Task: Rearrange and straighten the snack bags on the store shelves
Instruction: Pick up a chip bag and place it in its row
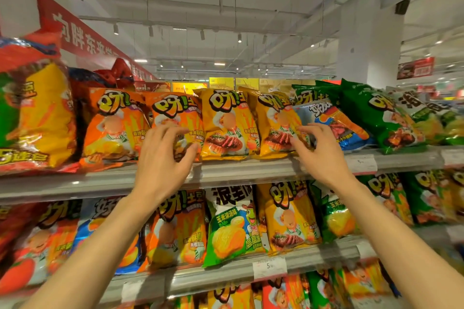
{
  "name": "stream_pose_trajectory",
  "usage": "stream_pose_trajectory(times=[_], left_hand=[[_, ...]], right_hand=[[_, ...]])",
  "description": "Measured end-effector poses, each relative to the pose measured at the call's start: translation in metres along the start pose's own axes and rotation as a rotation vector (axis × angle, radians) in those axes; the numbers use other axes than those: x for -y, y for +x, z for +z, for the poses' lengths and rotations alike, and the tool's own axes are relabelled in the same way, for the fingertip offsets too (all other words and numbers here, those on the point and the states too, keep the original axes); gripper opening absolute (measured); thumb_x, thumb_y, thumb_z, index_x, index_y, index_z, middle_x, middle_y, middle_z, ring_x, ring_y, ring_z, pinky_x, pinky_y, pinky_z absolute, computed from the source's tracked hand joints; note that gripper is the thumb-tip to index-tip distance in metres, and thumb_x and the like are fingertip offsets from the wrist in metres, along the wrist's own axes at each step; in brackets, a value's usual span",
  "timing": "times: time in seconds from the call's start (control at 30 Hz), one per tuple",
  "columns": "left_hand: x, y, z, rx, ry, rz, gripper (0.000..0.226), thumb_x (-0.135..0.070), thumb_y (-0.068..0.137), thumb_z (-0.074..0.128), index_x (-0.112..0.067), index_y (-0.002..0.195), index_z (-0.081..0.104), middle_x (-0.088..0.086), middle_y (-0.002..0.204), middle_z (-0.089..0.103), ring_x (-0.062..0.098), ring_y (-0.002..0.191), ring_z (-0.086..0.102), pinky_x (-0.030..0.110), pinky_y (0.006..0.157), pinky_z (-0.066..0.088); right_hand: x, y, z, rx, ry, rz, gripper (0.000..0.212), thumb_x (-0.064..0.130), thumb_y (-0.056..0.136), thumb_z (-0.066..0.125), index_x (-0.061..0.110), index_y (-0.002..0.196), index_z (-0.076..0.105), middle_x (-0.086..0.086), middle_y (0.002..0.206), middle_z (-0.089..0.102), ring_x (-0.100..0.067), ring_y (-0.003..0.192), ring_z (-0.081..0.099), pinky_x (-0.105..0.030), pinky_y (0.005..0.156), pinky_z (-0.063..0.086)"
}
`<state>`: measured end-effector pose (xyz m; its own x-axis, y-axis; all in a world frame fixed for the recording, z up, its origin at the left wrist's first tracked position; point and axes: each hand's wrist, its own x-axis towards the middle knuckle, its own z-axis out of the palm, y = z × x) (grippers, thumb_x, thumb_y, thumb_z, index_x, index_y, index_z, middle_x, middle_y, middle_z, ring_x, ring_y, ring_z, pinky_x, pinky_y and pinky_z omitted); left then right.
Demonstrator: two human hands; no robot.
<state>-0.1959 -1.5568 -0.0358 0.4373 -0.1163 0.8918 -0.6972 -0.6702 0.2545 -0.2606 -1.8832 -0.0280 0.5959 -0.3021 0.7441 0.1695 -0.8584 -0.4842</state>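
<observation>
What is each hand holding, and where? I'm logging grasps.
Neither plainly grips anything: left hand fingers spread against an orange bag; right hand fingers touch a yellow bag.

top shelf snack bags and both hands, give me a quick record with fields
left hand: fingers spread and curved against the orange glossy snack bag, thumb at its lower right edge
right hand: fingers curved, touching the right-hand yellow glossy snack bag
between the hands: another yellow glossy snack bag, upright, untouched
right of right hand: blue glossy snack bag lying tilted, green glossy snack bag leaning over it
shelf: grey metal top shelf with price tags on its edge
</observation>
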Motion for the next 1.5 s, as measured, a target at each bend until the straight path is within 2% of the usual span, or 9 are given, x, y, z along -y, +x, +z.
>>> stream_pose_trajectory(times=[0.13, 0.33, 0.53, 0.9, 1.07, 1.17, 1.23, 1.33, 1.5], left_hand=[[-0.002, -0.017, -0.011, 0.023, -0.216, -0.07, 0.028, -0.042, 0.098, 0.064, -0.023, 0.118, 0.063, -0.007, 0.109, 0.064, 0.008, 0.095, 0.063, 0.033, 0.083, 0.052], [-0.011, -0.048, -0.009, 0.078, -0.439, -0.288, 0.02, -0.034, 0.098, 0.066, -0.027, 0.117, 0.065, -0.017, 0.104, 0.069, 0.001, 0.093, 0.065, 0.029, 0.085, 0.054], [-0.037, -0.059, 0.014, 0.092, -0.499, -0.391, 0.015, -0.037, 0.098, 0.068, -0.035, 0.112, 0.064, -0.015, 0.102, 0.072, 0.005, 0.096, 0.068, 0.024, 0.082, 0.051], [-0.152, -0.041, 0.109, -0.008, -0.433, -0.391, 0.01, -0.039, 0.097, 0.068, -0.041, 0.104, 0.061, -0.023, 0.096, 0.071, 0.006, 0.092, 0.07, 0.044, 0.085, 0.059], [-0.187, -0.023, 0.139, -0.039, -0.32, -0.377, 0.014, -0.04, 0.098, 0.068, -0.039, 0.11, 0.063, -0.018, 0.104, 0.07, 0.001, 0.093, 0.067, 0.033, 0.078, 0.055], [-0.2, -0.013, 0.15, -0.062, -0.191, -0.318, 0.015, -0.04, 0.097, 0.068, -0.039, 0.11, 0.061, -0.016, 0.108, 0.066, 0.0, 0.095, 0.063, 0.031, 0.077, 0.055], [-0.207, -0.002, 0.158, -0.077, -0.043, -0.217, 0.019, -0.036, 0.096, 0.069, -0.03, 0.113, 0.064, -0.006, 0.11, 0.063, 0.012, 0.102, 0.062, 0.035, 0.084, 0.054], [-0.211, 0.019, 0.17, -0.045, 0.197, -0.064, 0.034, -0.039, 0.095, 0.065, -0.015, 0.118, 0.07, 0.009, 0.125, 0.06, 0.029, 0.119, 0.053, 0.042, 0.097, 0.043], [-0.197, 0.041, 0.185, 0.031, 0.337, -0.029, 0.045, -0.05, 0.097, 0.055, -0.021, 0.13, 0.067, 0.007, 0.146, 0.05, 0.029, 0.14, 0.038, 0.052, 0.115, 0.028]], right_hand=[[-0.002, -0.026, -0.008, -0.066, 0.222, 0.118, 0.03, 0.043, 0.099, 0.062, 0.023, 0.122, 0.066, 0.007, 0.12, 0.063, -0.011, 0.11, 0.06, -0.025, 0.086, 0.048], [-0.028, -0.056, -0.013, 0.034, 0.351, 0.258, 0.016, 0.035, 0.1, 0.064, 0.025, 0.11, 0.07, 0.005, 0.09, 0.075, -0.003, 0.071, 0.069, -0.027, 0.071, 0.053], [-0.074, -0.057, -0.031, 0.037, 0.472, 0.287, 0.008, 0.03, 0.099, 0.066, 0.027, 0.105, 0.071, 0.007, 0.085, 0.078, -0.015, 0.077, 0.073, -0.027, 0.068, 0.058], [-0.194, 0.013, -0.105, 0.124, 0.498, 0.167, 0.004, 0.034, 0.097, 0.068, 0.032, 0.1, 0.07, 0.002, 0.088, 0.077, -0.011, 0.081, 0.073, -0.036, 0.078, 0.059], [-0.224, 0.035, -0.12, 0.218, 0.444, 0.055, 0.004, 0.033, 0.099, 0.065, 0.033, 0.102, 0.066, 0.001, 0.092, 0.073, -0.016, 0.082, 0.071, -0.039, 0.075, 0.062], [-0.231, 0.035, -0.124, 0.225, 0.323, -0.072, 0.004, 0.032, 0.099, 0.064, 0.032, 0.103, 0.065, 0.008, 0.092, 0.07, -0.006, 0.083, 0.066, -0.019, 0.07, 0.056], [-0.231, 0.036, -0.126, 0.221, 0.23, -0.169, 0.007, 0.029, 0.098, 0.065, 0.028, 0.105, 0.065, 0.011, 0.091, 0.067, -0.003, 0.083, 0.062, -0.015, 0.07, 0.052], [-0.225, 0.041, -0.13, 0.212, 0.106, -0.248, 0.013, 0.029, 0.098, 0.065, 0.024, 0.11, 0.066, 0.012, 0.087, 0.064, -0.006, 0.076, 0.061, -0.028, 0.072, 0.054], [-0.205, 0.059, -0.137, 0.25, -0.141, -0.289, 0.02, 0.04, 0.099, 0.06, 0.026, 0.113, 0.063, 0.014, 0.079, 0.064, -0.002, 0.076, 0.061, -0.034, 0.075, 0.056]])
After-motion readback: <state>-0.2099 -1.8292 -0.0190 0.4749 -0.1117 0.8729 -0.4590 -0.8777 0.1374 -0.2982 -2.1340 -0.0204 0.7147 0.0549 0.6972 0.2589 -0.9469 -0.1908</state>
